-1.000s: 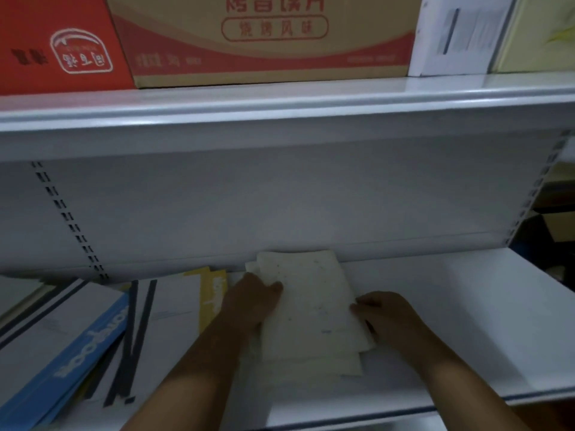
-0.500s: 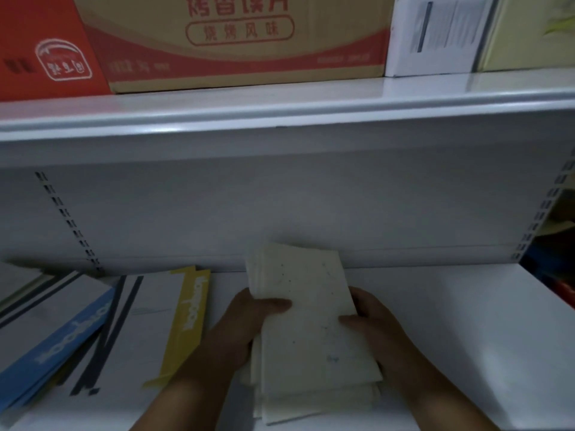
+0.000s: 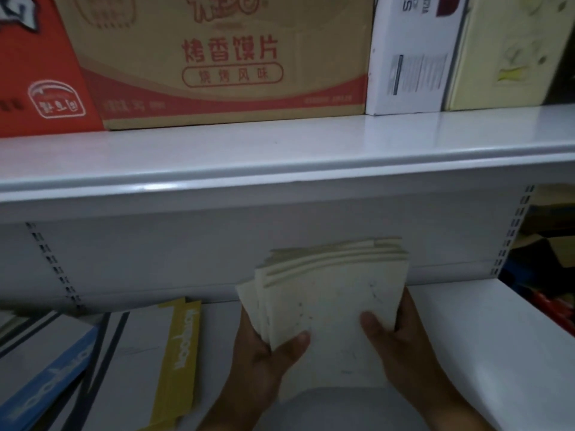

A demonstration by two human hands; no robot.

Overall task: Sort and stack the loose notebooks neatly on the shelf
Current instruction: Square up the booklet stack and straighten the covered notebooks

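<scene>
Several thin cream notebooks (image 3: pixel 336 293) form one fanned stack, tilted up off the white lower shelf (image 3: pixel 485 343) with their far edges raised toward the back panel. My left hand (image 3: pixel 264 362) grips the stack's left side, thumb on the top cover. My right hand (image 3: pixel 395 340) holds the right side, thumb on top and fingers behind. The stack's near edge is hidden behind a grey blurred shape at the bottom of the view.
Loose notebooks lie on the shelf at the left: one with a yellow spine (image 3: pixel 183 353), a white one with black stripes (image 3: pixel 102 362), one with a blue band (image 3: pixel 46 384). The upper shelf (image 3: pixel 280 157) overhangs, carrying cardboard boxes (image 3: pixel 224 66).
Both hands closed around the cream notebooks and lifted them from lying flat on the shelf to a raised, tilted stack. The view has moved closer.
</scene>
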